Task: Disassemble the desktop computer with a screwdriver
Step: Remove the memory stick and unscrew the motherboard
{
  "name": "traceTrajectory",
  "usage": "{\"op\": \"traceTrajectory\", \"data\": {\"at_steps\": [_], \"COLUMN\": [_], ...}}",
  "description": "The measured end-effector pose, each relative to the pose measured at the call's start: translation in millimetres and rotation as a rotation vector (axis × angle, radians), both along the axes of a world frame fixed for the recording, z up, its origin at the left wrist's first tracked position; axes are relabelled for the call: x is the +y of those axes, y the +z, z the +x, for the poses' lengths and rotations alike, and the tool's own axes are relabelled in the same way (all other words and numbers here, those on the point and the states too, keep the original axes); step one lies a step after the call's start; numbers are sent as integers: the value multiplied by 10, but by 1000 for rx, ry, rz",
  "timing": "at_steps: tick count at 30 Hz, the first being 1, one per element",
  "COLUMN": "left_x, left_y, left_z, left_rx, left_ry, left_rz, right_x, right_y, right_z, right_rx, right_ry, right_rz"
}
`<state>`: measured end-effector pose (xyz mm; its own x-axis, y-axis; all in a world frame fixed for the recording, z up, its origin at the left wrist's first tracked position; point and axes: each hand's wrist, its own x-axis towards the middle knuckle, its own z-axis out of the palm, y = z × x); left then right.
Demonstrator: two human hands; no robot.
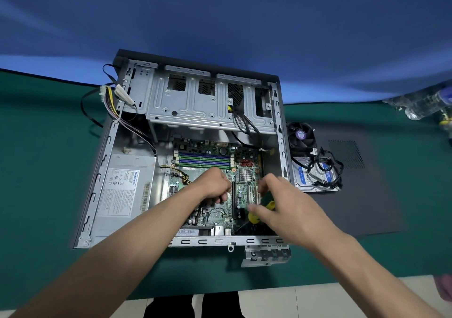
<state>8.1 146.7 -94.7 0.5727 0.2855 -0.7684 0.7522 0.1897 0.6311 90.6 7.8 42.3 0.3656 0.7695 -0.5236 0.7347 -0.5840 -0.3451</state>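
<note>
Lying open at frame centre on the green tabletop (49, 171), the computer case (281, 131) looks heavy, stiff, sharp-edged; its motherboard (208, 168) we judge fragile, best held by edges. Right hand (288, 202) grips the yellow-green screwdriver (254, 216), tip hidden. Left hand (215, 185) fingers curl; any contents we cannot tell.
</note>
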Motion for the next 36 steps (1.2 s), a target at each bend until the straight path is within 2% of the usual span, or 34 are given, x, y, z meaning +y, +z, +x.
{"op": "traceTrajectory", "data": {"at_steps": [2, 5, 6, 9, 11, 14, 17, 27, 29, 33, 36], "left_x": [1, 6, 8, 7, 3, 5, 5, 4, -2, -62, -146], "left_y": [-5, -6, -9, -18, -18, -18, -15, -23, -11, 24, 60], "left_z": [2, 6, 7, 4, -2, 2, 3, 8, 20, 41, 53], "left_rx": [1, 0, -2, -8, -9, -14, -21, -22, -41, -129, -181], "left_ry": [4, 9, 7, 10, 10, -7, -17, -23, -61, -203, -449], "left_rz": [-9, -6, -4, -19, -26, -17, -27, 7, 21, 8, 118], "right_x": [4, 37, 48, 59, 54, 34, -1, -30, -46, -98, -120], "right_y": [-14, 18, 27, 22, 21, 40, 26, 5, 7, -14, -6], "right_z": [26, 50, 45, 33, 42, 34, 15, 26, 8, -8, 18], "right_rx": [-3, 168, 164, -6, 12, 14, -122, -69, -42, -216, -71], "right_ry": [0, -10, 15, 70, 67, 115, 101, 125, 127, 85, 48], "right_rz": [3, -55, -95, -94, -62, -123, -121, -28, -39, -8, 40]}}
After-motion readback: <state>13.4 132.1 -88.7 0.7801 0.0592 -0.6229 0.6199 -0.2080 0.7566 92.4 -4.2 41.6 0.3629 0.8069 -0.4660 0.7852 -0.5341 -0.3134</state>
